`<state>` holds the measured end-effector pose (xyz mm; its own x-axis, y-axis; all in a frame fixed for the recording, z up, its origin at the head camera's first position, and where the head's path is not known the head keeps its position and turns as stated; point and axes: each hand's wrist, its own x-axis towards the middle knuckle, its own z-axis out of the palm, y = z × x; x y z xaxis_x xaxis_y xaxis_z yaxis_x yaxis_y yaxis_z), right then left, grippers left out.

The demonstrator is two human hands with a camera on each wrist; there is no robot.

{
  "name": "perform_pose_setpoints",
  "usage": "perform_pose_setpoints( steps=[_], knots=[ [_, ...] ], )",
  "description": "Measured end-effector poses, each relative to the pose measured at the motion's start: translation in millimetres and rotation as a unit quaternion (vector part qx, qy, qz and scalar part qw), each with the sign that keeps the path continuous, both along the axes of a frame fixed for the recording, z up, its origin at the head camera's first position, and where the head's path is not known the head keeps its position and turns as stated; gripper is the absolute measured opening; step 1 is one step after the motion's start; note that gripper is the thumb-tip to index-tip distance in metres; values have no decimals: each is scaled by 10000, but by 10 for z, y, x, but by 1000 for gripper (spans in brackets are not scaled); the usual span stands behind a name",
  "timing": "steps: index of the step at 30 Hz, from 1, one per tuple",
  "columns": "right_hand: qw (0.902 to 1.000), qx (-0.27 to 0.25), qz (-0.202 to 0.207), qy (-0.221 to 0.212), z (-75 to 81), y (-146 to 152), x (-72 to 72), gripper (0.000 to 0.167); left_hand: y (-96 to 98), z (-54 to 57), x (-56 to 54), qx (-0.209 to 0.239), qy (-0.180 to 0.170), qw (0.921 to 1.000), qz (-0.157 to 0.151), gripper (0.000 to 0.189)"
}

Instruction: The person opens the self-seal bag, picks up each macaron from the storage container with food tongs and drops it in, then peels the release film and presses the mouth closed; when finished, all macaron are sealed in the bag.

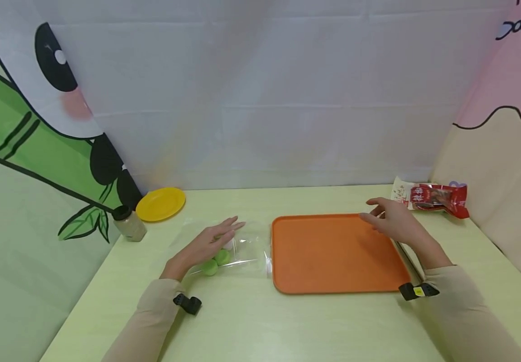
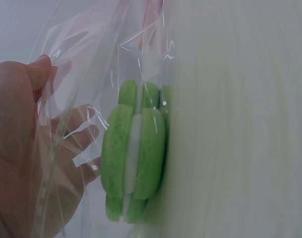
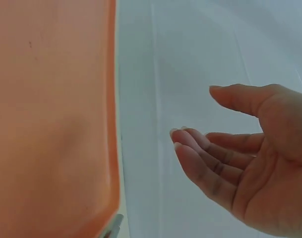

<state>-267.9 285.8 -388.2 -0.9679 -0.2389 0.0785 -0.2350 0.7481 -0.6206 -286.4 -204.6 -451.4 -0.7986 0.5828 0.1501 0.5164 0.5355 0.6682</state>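
Observation:
My left hand (image 1: 207,246) is over a clear plastic bag (image 1: 247,251) left of the orange tray, its fingers loosely extended. In the left wrist view, film from the bag overlaps the hand (image 2: 27,153), with the fingers beside several green macarons (image 2: 153,153) with white filling; whether the fingers grasp the film is unclear. In the head view, the hand partly hides the macarons (image 1: 222,257). My right hand (image 1: 394,221) hovers above the right back corner of the orange tray (image 1: 333,256). Its fingers are relaxed, with nothing between them and the thumb (image 3: 240,96).
A yellow plate (image 1: 161,203) and a dark-lidded jar (image 1: 130,225) stand at the back left of the table. A red and white food packet (image 1: 437,197) lies at the back right. Along the tray's right side, a thin object (image 1: 410,259) shows partly. Printed cloth walls enclose the table.

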Motion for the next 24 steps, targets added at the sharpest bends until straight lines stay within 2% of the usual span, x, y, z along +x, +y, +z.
perform_pose_setpoints(
  steps=[3, 6, 11, 14, 17, 22, 24],
  knots=[
    [9990, 170, 85, 414, -56, -110, -8, 58, 4, -1, 6, -4, 0, 10000, 12, 45],
    [9974, 185, 251, 644, -103, -276, 10, 52, 7, -5, 8, 1, 15, 10000, 24, 44],
    [9957, 158, 750, 518, -196, -626, 109, 52, 8, -27, 20, 45, -95, 9999, 5, 45],
    [9936, 214, 1067, 313, -242, -840, 194, 52, 9, -48, 36, 75, -166, 9998, -15, 46],
    [9897, -50, 1427, -31, -291, -1069, 299, 52, 9, -58, 33, 43, -136, 9999, -46, 45],
    [9728, -814, 2019, -788, -363, -1429, 440, 56, 20, -34, 13, -29, -48, 10000, -72, 45],
    [9653, -1213, 2002, -1161, -372, -1559, 465, 59, 27, -24, 9, -21, -74, 10000, -42, 46]
  ],
)
